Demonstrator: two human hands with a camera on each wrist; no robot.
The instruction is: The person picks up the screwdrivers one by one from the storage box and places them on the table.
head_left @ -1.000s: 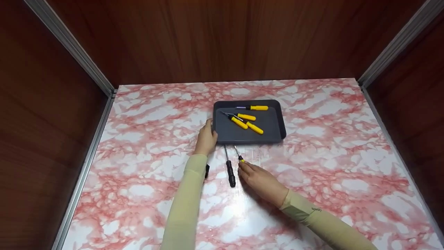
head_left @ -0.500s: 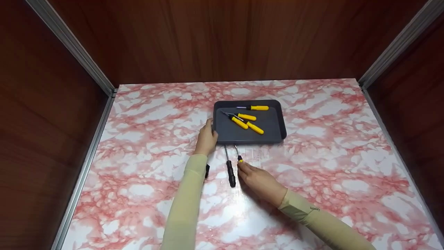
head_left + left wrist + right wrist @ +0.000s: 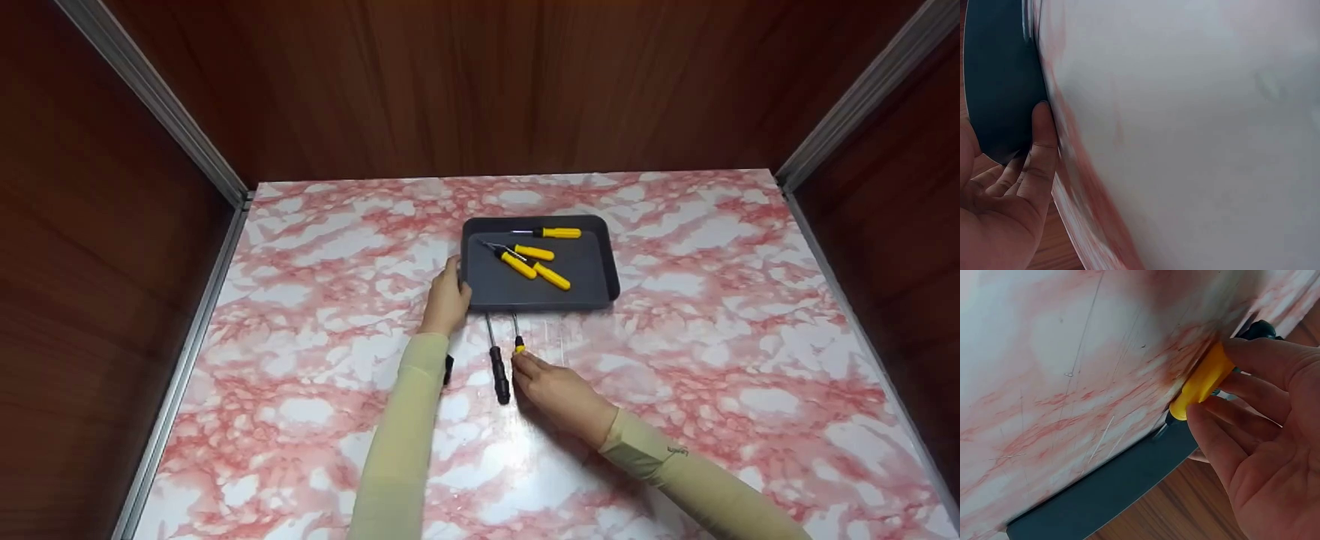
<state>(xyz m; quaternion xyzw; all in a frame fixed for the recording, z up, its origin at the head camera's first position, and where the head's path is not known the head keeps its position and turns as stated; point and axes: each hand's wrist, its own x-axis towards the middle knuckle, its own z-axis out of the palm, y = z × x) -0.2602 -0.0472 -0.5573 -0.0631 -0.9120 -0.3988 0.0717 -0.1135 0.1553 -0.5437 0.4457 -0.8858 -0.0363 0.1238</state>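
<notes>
My left hand (image 3: 446,298) holds the left front corner of a dark grey tray (image 3: 540,306), which is also a dark wall (image 3: 1002,79) beside my fingers in the left wrist view. My right hand (image 3: 562,394) pinches the yellow handle of a screwdriver (image 3: 520,349) with its fingertips; the handle (image 3: 1202,385) shows well in the right wrist view. Its shaft points at the tray's front wall, low by the table. Just left of it lies a black-handled screwdriver (image 3: 499,375), its shaft toward the tray. Several yellow-handled screwdrivers (image 3: 551,276) lie inside the tray.
A small black object (image 3: 448,369) is partly hidden by the left sleeve. The red-and-white marbled table (image 3: 712,322) spreads around the tray. Brown wood-grain panels (image 3: 495,90) with metal corner rails (image 3: 161,112) stand at the back and both sides.
The right hand has shifted slightly left, and the screwdriver in its fingers has turned so its shaft tip moves a little right. The left hand and tray stay put.
</notes>
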